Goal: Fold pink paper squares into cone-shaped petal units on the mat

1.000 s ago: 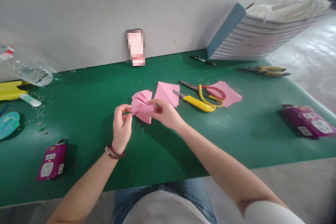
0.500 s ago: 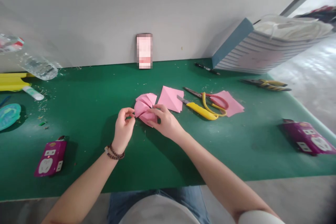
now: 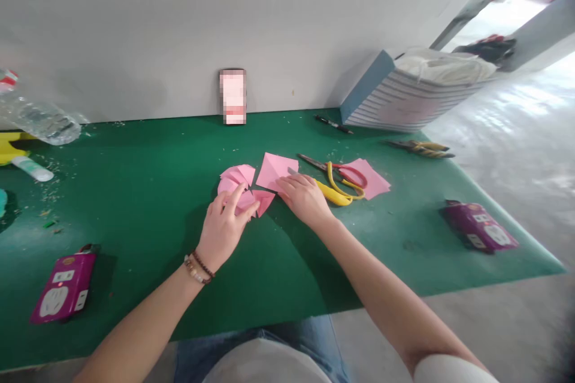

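Note:
A fan-like ring of folded pink paper lies on the green table in the head view. My left hand is over its near side, fingers spread and fingertips resting on the folds; part of the paper is hidden beneath. To the right, my right hand lies flat with its fingertips on the near edge of a pink paper square. Its thumb is out of sight. Partly under that hand is a yellow-handled craft knife. Scissors with red and yellow handles lie beyond it, overlapping more pink paper sheets.
A phone leans on the wall. At the back right are a pen, a striped paper bag and pliers. Purple power strips lie on both sides. A plastic bottle and glue stick are left.
My right hand has left the folded paper and moved right onto the pink square. My left hand has spread over the folded paper. The camera view has shifted right.

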Action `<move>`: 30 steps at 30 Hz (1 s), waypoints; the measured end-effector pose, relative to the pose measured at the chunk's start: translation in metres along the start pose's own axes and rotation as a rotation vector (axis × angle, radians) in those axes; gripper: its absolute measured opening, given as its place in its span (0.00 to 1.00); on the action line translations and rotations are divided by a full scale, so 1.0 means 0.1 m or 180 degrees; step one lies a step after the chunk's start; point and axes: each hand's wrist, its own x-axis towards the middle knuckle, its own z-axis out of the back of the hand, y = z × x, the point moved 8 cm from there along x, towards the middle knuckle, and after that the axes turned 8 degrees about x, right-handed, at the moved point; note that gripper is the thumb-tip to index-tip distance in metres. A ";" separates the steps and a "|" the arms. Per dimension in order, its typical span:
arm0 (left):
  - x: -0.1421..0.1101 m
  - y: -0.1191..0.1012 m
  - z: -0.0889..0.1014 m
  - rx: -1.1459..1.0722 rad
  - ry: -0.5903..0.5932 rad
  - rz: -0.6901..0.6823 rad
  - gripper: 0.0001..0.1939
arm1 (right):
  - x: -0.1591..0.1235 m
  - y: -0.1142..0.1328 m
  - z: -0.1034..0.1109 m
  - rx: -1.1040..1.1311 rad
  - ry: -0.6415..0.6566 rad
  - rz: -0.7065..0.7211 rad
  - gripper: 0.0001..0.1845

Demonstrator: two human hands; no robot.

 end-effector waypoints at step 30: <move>0.02 0.06 -0.13 0.0245 -0.0289 0.0132 0.09 | 0.26 0.60 -0.11 0.1436 -0.0198 0.0296 0.11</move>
